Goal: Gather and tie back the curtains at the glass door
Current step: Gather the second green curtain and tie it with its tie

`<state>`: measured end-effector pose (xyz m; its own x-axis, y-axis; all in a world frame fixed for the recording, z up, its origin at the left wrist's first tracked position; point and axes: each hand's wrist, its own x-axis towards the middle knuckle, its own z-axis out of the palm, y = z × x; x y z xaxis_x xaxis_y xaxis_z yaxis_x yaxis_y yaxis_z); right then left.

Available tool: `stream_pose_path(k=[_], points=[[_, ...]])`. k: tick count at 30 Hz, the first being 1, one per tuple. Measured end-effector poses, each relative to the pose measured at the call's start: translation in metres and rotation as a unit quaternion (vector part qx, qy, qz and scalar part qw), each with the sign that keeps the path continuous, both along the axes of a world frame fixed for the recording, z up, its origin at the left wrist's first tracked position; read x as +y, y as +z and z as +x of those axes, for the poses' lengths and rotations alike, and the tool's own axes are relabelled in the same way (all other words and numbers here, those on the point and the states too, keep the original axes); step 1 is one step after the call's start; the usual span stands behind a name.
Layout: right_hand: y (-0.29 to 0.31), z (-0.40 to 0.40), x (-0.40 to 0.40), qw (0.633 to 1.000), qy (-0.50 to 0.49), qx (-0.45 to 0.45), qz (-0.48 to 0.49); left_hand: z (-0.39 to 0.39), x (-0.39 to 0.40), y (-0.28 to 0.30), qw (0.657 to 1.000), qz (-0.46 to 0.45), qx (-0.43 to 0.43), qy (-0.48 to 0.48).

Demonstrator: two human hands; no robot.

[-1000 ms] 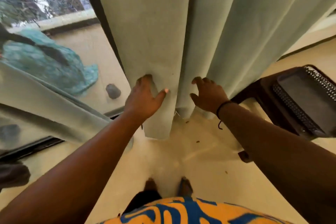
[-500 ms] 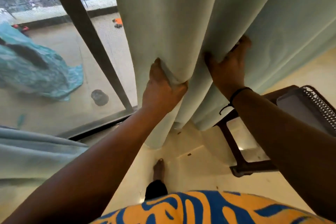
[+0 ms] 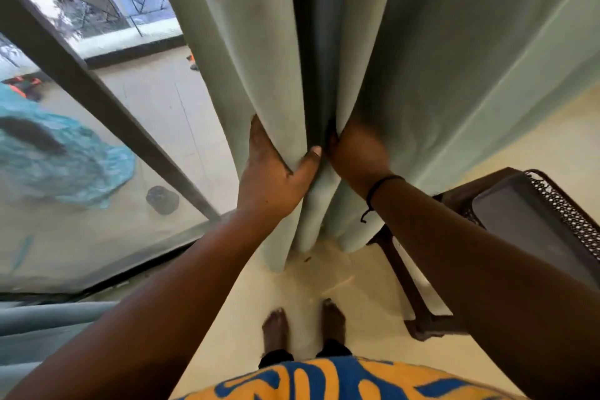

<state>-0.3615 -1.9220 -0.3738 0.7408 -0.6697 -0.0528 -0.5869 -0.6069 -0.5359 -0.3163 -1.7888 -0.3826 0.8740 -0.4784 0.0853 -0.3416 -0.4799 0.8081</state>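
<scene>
I had my left hand (image 3: 276,178) wrapped round one fold of the pale green curtain (image 3: 438,58), thumb in front, and my right hand (image 3: 355,156) gripping the next fold, beside the glass door (image 3: 107,237). A dark chair (image 3: 526,224) stood right.

A dark chair (image 3: 532,224) (mesh-backed) stands on the cream floor (image 3: 373,295); teal tarp (image 3: 65,166) lies outside.

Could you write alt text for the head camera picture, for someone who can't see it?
Seen from above, a person's left hand and right hand each grip a fold of a pale green curtain, pressing the folds together. A glass door is at left, a dark chair at right, bare feet below.
</scene>
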Motion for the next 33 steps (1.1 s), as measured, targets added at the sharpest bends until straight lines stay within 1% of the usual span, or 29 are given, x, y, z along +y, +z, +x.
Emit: stream_pose_path(k=[2, 5, 8, 10, 12, 15, 21, 23, 25, 31, 33], points=[[0.009, -0.004, -0.011, 0.999, 0.020, -0.026, 0.011, -0.001, -0.010, 0.021, 0.999, -0.041, -0.005, 0.028], [0.043, -0.004, -0.020, 0.989, 0.044, -0.138, 0.038, 0.008, -0.018, 0.063, 0.986, -0.129, -0.064, 0.085], [0.096, 0.003, -0.020, 0.960, 0.079, -0.261, 0.066, 0.017, -0.019, 0.114, 0.959, -0.220, -0.143, 0.111], [0.133, 0.007, -0.016, 0.935, 0.106, -0.334, 0.051, 0.018, -0.015, 0.148, 0.935, -0.274, -0.185, 0.127], [0.165, 0.012, -0.010, 0.910, 0.126, -0.393, 0.025, 0.019, -0.011, 0.179, 0.918, -0.309, -0.210, 0.134], [0.198, 0.019, 0.005, 0.882, 0.150, -0.446, 0.000, 0.015, -0.006, 0.215, 0.907, -0.322, -0.230, 0.147], [0.261, 0.025, 0.038, 0.855, 0.211, -0.473, -0.037, 0.015, 0.006, 0.291, 0.880, -0.338, -0.300, 0.147], [0.284, 0.027, 0.049, 0.849, 0.220, -0.477, -0.053, 0.017, 0.013, 0.318, 0.875, -0.338, -0.319, 0.137], [0.309, 0.029, 0.061, 0.836, 0.229, -0.493, -0.068, 0.015, 0.023, 0.348, 0.873, -0.342, -0.327, 0.123], [0.397, 0.036, 0.091, 0.798, 0.205, -0.552, -0.129, 0.010, 0.054, 0.435, 0.867, -0.321, -0.370, 0.098], [0.429, 0.038, 0.097, 0.791, 0.195, -0.561, -0.147, 0.013, 0.063, 0.467, 0.869, -0.287, -0.394, 0.085]])
